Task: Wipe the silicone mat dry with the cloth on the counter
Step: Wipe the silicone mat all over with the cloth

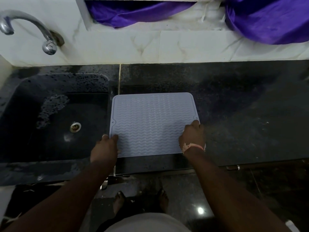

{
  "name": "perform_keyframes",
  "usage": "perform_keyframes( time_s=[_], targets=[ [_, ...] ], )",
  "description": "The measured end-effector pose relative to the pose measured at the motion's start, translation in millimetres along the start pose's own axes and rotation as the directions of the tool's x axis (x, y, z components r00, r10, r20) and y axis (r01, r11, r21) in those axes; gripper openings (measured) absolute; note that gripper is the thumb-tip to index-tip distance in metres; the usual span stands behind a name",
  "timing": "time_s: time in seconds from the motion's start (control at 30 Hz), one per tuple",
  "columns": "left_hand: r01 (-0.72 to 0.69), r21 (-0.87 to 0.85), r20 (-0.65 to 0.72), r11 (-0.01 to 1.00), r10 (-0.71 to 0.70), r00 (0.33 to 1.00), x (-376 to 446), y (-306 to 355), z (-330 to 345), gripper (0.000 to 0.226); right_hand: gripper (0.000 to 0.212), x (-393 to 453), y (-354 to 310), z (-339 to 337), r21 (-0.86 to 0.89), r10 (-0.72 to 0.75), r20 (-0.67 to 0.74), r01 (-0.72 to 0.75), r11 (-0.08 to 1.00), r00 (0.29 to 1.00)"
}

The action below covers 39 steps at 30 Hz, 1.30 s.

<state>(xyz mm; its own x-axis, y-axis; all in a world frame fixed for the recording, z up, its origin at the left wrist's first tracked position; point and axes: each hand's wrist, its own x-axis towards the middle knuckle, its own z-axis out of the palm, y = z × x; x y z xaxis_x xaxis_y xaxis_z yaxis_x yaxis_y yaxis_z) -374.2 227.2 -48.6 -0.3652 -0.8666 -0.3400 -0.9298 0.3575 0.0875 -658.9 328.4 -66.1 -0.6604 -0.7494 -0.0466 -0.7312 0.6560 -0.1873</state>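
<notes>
On the counter [234, 106] right of the sink [50, 123], my left hand [105, 146] and right hand [192, 136] pinch the silicone mat [150, 123] flat at its near edges; laying-out step, no cloth seen, fetch it next.

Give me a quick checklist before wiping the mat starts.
1. Mat flat on counter: ok, beside the sink.
2. Left hand on mat: ok, it grips the near left edge.
3. Right hand on mat: ok, it grips the right edge.
4. Cloth within reach: not ok, none visible on the counter; only purple fabric up on the ledge.
5. A hand free to wipe: not ok, both hold the mat.
6. Mat wet: cannot tell.
</notes>
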Motion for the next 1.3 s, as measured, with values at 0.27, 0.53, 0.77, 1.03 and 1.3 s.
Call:
perform_keyframes(
  time_s=[0.27,0.53,0.77,1.03,1.3],
  targets=[
    [0.004,-0.025,-0.007,1.0,-0.004,1.0,2,-6,4,0.057,0.016,-15,-44,12,0.075,-0.076,0.014,0.074,0.994,0.997],
    [0.001,-0.074,-0.004,0.997,-0.001,1.0,0,-11,5,0.056,0.015,-22,-79,21,0.136,-0.144,0.042,0.137,0.981,0.989],
    [-0.023,-0.115,-0.027,0.993,0.021,0.999,1,-19,8,0.056,0.011,-30,-109,26,0.137,-0.193,0.076,0.182,0.974,0.978],
    [-0.046,-0.141,-0.056,0.989,0.039,0.998,5,-26,15,0.057,0.011,-41,-149,37,0.129,-0.256,0.08,0.244,0.961,0.963],
    [-0.059,-0.193,-0.077,0.98,0.045,0.996,7,-34,20,0.057,0.005,-48,-177,45,0.136,-0.316,0.09,0.303,0.943,0.944]
  ],
)
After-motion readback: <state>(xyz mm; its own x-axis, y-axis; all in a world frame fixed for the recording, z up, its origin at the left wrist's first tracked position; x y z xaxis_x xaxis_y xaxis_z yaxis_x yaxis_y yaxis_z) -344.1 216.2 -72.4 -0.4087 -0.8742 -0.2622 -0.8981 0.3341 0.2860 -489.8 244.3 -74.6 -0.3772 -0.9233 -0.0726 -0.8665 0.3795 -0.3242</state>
